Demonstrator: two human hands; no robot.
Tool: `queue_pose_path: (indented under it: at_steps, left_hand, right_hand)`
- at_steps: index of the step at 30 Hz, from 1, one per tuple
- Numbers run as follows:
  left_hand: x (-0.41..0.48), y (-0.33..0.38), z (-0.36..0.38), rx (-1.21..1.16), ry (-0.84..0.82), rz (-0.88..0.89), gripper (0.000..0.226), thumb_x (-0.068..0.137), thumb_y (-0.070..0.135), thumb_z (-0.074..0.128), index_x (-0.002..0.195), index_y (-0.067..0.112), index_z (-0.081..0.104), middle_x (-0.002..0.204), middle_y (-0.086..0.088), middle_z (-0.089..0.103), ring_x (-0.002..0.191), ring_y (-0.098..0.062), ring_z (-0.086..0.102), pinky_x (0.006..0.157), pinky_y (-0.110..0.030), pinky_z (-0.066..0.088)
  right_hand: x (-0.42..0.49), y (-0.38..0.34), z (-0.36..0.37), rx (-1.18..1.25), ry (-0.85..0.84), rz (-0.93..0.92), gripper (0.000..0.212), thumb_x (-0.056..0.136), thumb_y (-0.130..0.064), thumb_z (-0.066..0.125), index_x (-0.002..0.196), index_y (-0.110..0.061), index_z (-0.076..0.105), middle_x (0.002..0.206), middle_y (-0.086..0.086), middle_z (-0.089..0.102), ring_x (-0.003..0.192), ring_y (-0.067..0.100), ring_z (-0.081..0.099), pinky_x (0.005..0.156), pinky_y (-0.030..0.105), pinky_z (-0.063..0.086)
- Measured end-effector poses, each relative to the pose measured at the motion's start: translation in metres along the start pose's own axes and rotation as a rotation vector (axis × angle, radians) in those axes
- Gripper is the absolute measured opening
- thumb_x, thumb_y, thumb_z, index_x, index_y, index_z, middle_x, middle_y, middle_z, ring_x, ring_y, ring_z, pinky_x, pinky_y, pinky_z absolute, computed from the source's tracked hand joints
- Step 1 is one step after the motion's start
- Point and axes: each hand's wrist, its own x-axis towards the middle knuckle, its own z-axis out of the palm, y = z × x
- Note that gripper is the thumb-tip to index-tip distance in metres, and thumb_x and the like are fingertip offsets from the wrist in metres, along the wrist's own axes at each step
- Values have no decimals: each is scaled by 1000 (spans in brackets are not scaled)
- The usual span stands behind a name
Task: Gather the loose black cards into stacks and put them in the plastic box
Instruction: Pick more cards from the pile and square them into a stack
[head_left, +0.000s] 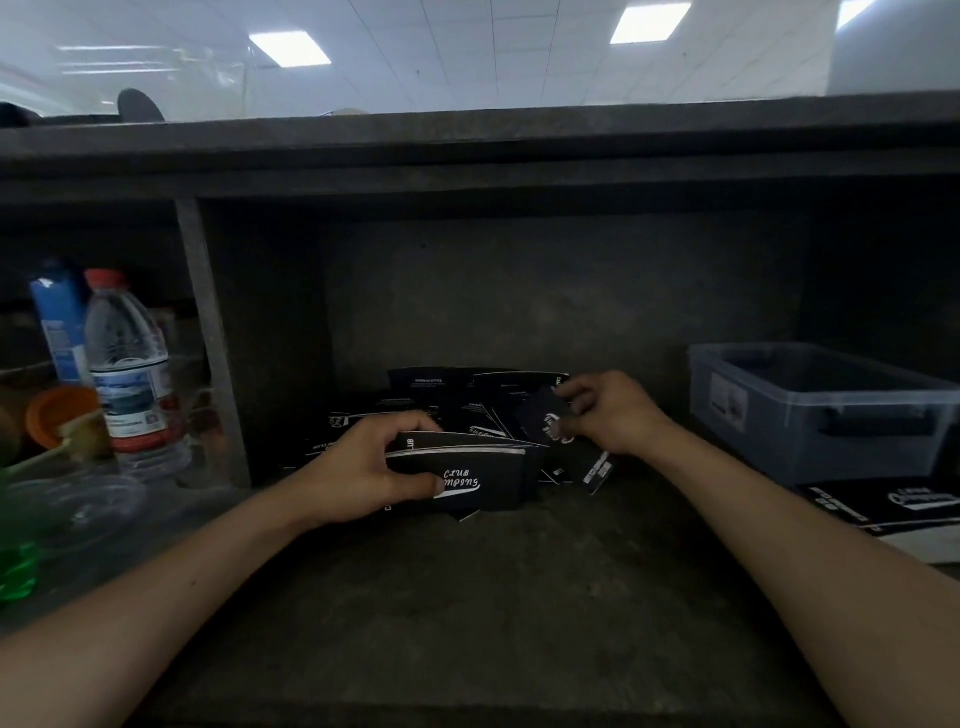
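The step in hand is gathering. The left hand (363, 467) grips one stack of black cards (467, 467), thumb on the near face and fingers curled over the top edge. Just right of it, the right hand (608, 415) pinches a single card (540, 415) between thumb and fingertips, close above the stack's far end.

Beyond and between both hands lies the loose pile (441, 389) on the table (519, 597); the cards overlap too much in the dark to count, though well over five edges show.

One plastic box (779, 415) stands well right of the right hand, lid off; its contents cannot be made out.

Next, I judge, the single card has to be laid flush on the stack with edges squared, then more drawn from the pile before anything goes to the box.

Left of the left hand stands one water bottle (130, 374).
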Motion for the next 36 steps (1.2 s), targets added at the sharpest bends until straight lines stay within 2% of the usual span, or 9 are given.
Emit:
queue_pose_path:
  at_steps: [3, 9, 14, 18, 23, 27, 29, 31, 36]
  left_hand:
    - [0, 0, 0, 2, 16, 12, 43, 76, 5, 84, 112, 20, 65, 104, 0, 73, 97, -14, 71, 85, -30, 58]
    - [-1, 0, -1, 51, -68, 13, 32, 79, 14, 83, 107, 25, 71, 105, 8, 74, 97, -8, 71, 82, -20, 55]
    - [1, -7, 1, 28, 8, -40, 62, 73, 15, 87, 125, 31, 57, 117, 7, 66, 105, -7, 67, 91, -24, 54]
    - [2, -9, 0, -24, 10, -79, 90, 68, 19, 90, 142, 34, 41, 133, 11, 56, 115, -8, 63, 100, -31, 52]
    - [2, -5, 1, -58, -7, -26, 66, 75, 6, 85, 131, 23, 55, 117, 4, 70, 109, -7, 67, 92, -20, 52]
    - [0, -2, -1, -5, -52, 7, 24, 82, 10, 80, 104, 11, 71, 103, -1, 74, 96, -14, 71, 83, -28, 58]
    - [0, -3, -1, 25, -54, 13, 24, 83, 15, 80, 106, 17, 71, 104, 2, 74, 97, -12, 71, 85, -29, 58]
    - [0, -3, 0, 40, -52, 28, 33, 83, 19, 79, 113, 28, 69, 109, 10, 71, 101, -7, 69, 86, -22, 56]
    - [-1, -3, -1, 31, -57, 42, 39, 81, 18, 81, 115, 32, 68, 114, 10, 70, 106, -9, 68, 89, -26, 57]
  right_hand:
    - [0, -4, -6, 363, 58, 112, 38, 81, -3, 75, 116, -15, 65, 87, 0, 70, 66, 5, 66, 54, 16, 51]
    - [-1, -15, -11, 720, 167, 73, 80, 76, 10, 70, 136, -34, 41, 103, -3, 59, 81, 18, 68, 50, 28, 56]
    - [-3, -22, -10, 814, 136, 87, 31, 88, 1, 62, 103, -26, 59, 100, 2, 73, 74, 17, 74, 57, 31, 58]
    - [-9, -24, -7, 965, -167, 216, 23, 87, -1, 66, 103, -16, 61, 104, 10, 75, 91, 27, 74, 76, 41, 61]
    - [-19, -25, 0, 614, -559, 185, 14, 83, -33, 76, 95, -26, 74, 111, 2, 74, 90, 12, 71, 76, 30, 47]
    - [-14, -28, -5, 465, -321, 178, 78, 72, -87, 49, 99, -19, 77, 97, 1, 77, 84, 14, 70, 69, 31, 44]
    - [-10, -20, 1, 195, -43, 37, 60, 83, -75, 52, 90, -20, 77, 82, -5, 76, 77, 14, 67, 67, 29, 46]
    - [-9, -9, 7, -181, 10, -75, 36, 86, -51, 68, 109, -24, 73, 96, -5, 74, 88, 14, 66, 77, 27, 50]
    - [-9, -6, 7, -216, -78, 131, 61, 74, -26, 84, 130, -18, 61, 113, 2, 68, 105, 18, 64, 96, 31, 50]
